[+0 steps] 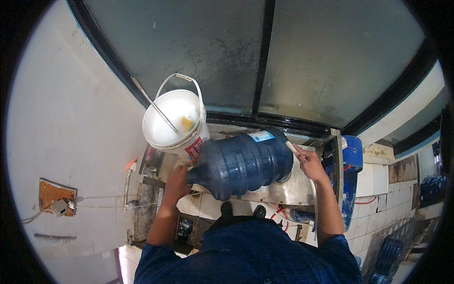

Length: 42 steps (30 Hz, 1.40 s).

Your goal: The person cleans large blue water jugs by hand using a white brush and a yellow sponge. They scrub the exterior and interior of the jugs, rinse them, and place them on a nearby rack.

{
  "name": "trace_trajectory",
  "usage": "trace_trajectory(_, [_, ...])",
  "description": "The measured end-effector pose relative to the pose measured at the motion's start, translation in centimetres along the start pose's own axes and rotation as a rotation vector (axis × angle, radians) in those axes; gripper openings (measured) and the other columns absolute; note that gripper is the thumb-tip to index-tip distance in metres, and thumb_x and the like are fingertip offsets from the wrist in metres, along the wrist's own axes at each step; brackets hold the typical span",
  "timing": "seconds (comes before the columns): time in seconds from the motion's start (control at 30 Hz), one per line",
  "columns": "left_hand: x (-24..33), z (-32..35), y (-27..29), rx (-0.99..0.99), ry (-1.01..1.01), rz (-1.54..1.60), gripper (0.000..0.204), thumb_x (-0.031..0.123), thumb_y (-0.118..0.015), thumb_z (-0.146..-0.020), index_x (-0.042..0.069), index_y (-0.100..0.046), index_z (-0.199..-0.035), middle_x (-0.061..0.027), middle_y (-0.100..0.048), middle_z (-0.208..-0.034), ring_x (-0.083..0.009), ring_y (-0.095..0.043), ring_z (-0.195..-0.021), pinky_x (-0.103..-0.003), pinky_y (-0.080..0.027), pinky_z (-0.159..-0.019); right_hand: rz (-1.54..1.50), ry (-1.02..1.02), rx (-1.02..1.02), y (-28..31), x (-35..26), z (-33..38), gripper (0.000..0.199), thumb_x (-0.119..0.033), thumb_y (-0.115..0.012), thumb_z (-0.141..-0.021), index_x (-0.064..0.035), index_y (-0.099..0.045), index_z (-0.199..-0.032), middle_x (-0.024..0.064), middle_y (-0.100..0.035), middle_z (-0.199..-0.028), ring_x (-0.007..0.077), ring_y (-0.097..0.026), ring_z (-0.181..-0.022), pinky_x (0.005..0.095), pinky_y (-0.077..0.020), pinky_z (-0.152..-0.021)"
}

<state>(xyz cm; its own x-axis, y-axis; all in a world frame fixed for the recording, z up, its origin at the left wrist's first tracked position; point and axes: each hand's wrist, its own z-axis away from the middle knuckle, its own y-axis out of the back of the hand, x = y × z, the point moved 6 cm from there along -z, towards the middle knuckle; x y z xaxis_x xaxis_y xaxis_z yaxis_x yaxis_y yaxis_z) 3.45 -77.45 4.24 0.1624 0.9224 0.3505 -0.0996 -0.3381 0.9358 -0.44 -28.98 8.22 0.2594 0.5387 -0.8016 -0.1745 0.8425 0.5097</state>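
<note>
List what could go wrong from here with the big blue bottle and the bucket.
1. The water bottle lies on its side on the metal counter; steadied only at the neck by the left hand, it might roll off.
2. The white bucket stands close beside the bottle's shoulder, so a swing could tip it, along with the rod leaning in it.
3. The right hand grips a white handle at the bottle's base; a slip could knock it loose.
</note>
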Motion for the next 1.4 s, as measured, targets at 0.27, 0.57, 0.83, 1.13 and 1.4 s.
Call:
trace_trajectory(0.27, [12.0,-1.5,8.1,0.311,-0.242,0.494,0.066,0.016,-0.094,-0.067,0.008,-0.061,-0.124,-0.0156,-0.064,-0.119,-0.0328,-0.063,-0.116,-0.045,-0.051,-0.095,-0.252,0.147,-0.038,-0.1,-8.5,6.6,0.041,-0.020,-0.057,-0.108,-0.0158,-0.058,-0.148,-0.0101,-0.042,-0.064,0.0019,-0.036,-0.057,0.0226,-0.0312,-0.052])
trace_trajectory(0.57, [24.9,-16.6,1.5,0.604,-0.334,1.252,0.052,0.008,-0.087,-0.077,0.007,-0.051,-0.114,-0.0085,-0.068,-0.096,-0.0193,-0.068,-0.092,-0.035,-0.052,-0.090,-0.221,0.237,-0.029,1.3,-13.0,11.0,0.043,-0.014,-0.056,-0.107,-0.0106,-0.053,-0.150,0.0064,-0.069,-0.131,0.0055,-0.053,-0.097,0.0266,-0.0491,-0.089])
trace_trajectory(0.83, [29.3,-18.4,1.8,0.784,-0.149,0.786,0.074,0.030,-0.089,-0.078,0.000,-0.050,-0.133,-0.0222,-0.066,-0.118,-0.0386,-0.066,-0.109,-0.045,-0.049,-0.098,-0.353,0.196,0.044,0.4,-4.9,7.7,0.045,-0.014,-0.055,-0.106,-0.0099,-0.053,-0.151,0.0051,-0.070,-0.102,0.0065,-0.057,-0.083,0.0259,-0.0489,-0.077])
trace_trajectory(1.13, [15.0,-9.6,-10.9,0.439,0.190,0.884,0.098,0.061,-0.056,-0.099,-0.010,-0.022,-0.157,-0.0307,-0.031,-0.162,-0.0409,-0.032,-0.151,-0.045,-0.027,-0.123,-0.583,-0.032,0.107,1.2,8.3,0.4,0.041,-0.018,-0.056,-0.107,-0.0109,-0.058,-0.148,-0.0073,-0.048,-0.065,0.0045,-0.042,-0.052,0.0251,-0.0340,-0.048])
trace_trajectory(1.4, [33.3,1.8,-35.5,-0.986,0.272,1.520,0.078,0.071,-0.036,-0.103,0.002,-0.047,-0.140,-0.0160,-0.066,-0.113,-0.0271,-0.067,-0.110,-0.050,-0.055,-0.091,-0.780,-0.200,0.381,-2.7,20.6,-14.2,0.044,-0.024,-0.057,-0.106,-0.0134,-0.057,-0.149,0.0015,-0.057,-0.070,0.0122,-0.050,-0.051,0.0300,-0.0414,-0.047])
